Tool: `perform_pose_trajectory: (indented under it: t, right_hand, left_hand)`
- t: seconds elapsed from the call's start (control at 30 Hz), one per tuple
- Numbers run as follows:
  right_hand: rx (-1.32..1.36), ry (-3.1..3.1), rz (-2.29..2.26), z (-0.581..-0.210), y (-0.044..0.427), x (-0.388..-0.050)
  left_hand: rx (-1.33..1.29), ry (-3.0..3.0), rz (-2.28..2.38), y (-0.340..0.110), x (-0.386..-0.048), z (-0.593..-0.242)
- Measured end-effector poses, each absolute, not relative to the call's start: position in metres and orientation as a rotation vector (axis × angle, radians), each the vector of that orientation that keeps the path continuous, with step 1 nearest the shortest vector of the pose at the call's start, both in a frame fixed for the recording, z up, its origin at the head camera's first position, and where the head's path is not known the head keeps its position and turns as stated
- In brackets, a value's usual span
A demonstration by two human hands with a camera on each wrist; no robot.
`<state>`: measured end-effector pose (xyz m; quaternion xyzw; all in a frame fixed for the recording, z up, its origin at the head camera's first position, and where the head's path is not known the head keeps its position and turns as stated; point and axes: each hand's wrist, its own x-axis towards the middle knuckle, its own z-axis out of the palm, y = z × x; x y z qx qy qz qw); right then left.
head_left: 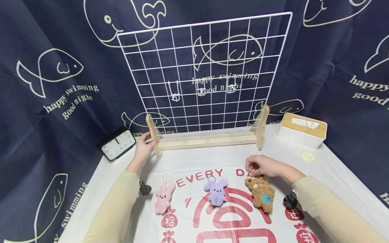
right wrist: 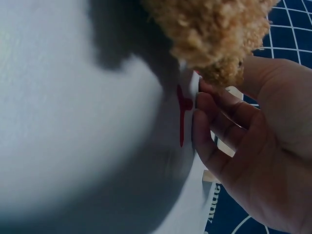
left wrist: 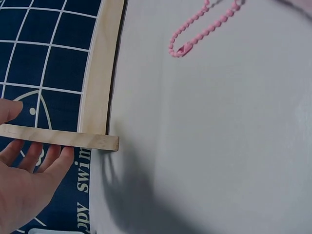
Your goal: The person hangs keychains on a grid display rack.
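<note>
My left hand [head_left: 143, 148] grips the left wooden foot [head_left: 154, 135] of a stand that holds up a white wire grid [head_left: 209, 23]. In the left wrist view, thumb and fingers lie on opposite sides of that wooden piece [left wrist: 58, 136]. My right hand [head_left: 268, 167] pinches the top end of a brown plush bear keychain [head_left: 259, 194] with a blue patch. Up close in the right wrist view, the bear [right wrist: 214, 29] covers part of the fingertips. A purple plush keychain [head_left: 217, 193] and a pink plush rabbit keychain [head_left: 164, 199] lie on the table.
Several white hooks, among them the left hook [head_left: 175, 98], hang on the grid. A black-framed clock [head_left: 118, 145] stands at the left. On the right are a tissue box [head_left: 302, 131] with a wooden lid and a yellow ring [head_left: 308, 160]. Dark printed cloth [head_left: 60, 135] hangs behind.
</note>
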<state>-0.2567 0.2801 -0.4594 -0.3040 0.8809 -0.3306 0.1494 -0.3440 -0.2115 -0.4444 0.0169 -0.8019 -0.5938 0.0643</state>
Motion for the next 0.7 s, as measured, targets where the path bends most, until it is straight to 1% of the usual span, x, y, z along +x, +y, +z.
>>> perform_pose_trajectory:
  t: [0.17,0.5,0.7]
  right_hand:
    - [-0.894,2.573,-0.900,-0.4599,0.2781,-0.2556]
    - [-1.020,2.639,-0.715,-0.4602,0.2763,-0.2516]
    - [-0.976,2.594,-0.762,-0.4529,0.2763,-0.2499]
  left_hand:
    - [0.080,-2.396,-1.829,-0.2126,-0.3451,-0.4488]
    - [0.129,-2.388,-1.860,-0.2129,-0.3451,-0.4529]
    - [0.134,-2.383,-1.855,-0.2121,-0.3462,-0.4491]
